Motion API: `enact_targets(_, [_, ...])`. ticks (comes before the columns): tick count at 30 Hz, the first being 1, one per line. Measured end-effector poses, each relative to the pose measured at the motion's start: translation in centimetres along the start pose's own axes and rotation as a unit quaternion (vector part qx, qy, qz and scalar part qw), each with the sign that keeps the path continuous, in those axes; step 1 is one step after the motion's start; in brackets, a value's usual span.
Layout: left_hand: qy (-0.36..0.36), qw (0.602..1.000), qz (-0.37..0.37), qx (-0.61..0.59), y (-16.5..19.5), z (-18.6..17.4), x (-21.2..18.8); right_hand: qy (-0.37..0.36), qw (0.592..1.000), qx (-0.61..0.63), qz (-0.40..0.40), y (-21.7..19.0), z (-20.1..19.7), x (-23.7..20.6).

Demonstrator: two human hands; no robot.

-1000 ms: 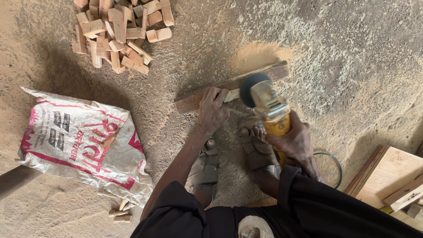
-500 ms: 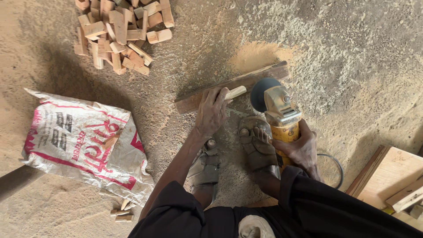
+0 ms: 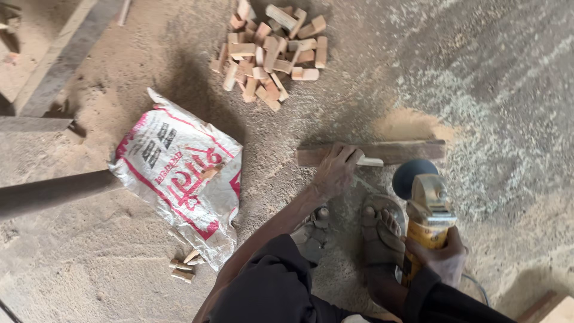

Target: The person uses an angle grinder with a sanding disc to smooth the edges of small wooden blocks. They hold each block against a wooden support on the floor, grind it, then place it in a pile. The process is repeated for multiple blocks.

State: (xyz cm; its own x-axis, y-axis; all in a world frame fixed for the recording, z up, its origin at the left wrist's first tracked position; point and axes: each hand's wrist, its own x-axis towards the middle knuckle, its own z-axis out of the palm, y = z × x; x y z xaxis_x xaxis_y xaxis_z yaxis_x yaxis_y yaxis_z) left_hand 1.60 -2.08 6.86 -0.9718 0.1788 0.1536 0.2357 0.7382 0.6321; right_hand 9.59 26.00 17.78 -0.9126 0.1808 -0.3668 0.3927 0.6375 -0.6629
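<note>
Lifted back from the wood, the yellow grinder now sits nearer the person's body than it did a second ago, its dark round disc clear of the plank instead of over it. That reads as a pause between cuts, or a cut just finished: a pale short offcut lies against the plank's near edge, right at the left fingertips.

Nearest the camera, the right hand is wrapped tight around the grinder's body, with a thin cable looping off behind it. Just left of it, a sandalled foot rests flat on the ground, grey with dust. The left hand presses down with fingers spread on the plank's left part, pinning it; the two hands are well apart.

The plank is a long, narrow strip of brownish wood lying flat on the sawdust-covered floor, with a heap of fresh orange-tan dust banked behind it.

To the left lies a crumpled white woven sack with red edging, a few small blocks by its near corner. Farther off sits a loose pile of short, pale, rounded wooden pieces, roughly alike in length. A grey timber beam slants across the far left corner.
</note>
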Motion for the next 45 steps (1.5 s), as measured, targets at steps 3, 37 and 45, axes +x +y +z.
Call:
enact_targets(3, [0.058,0.998,-0.002,0.006,-1.4,-0.1,0.1,0.008,1.0,0.002,0.002,0.1,0.2,-0.3])
enact_targets(37, [0.434,0.854,-0.231,-0.168,-16.3,-13.5,1.5,0.025,1.0,0.016,-0.001,4.1,0.6,-0.3])
enact_targets(45, [0.423,0.859,-0.269,-0.099,-21.5,-16.9,6.1,0.02,1.0,0.009,0.001,4.8,0.7,-0.3])
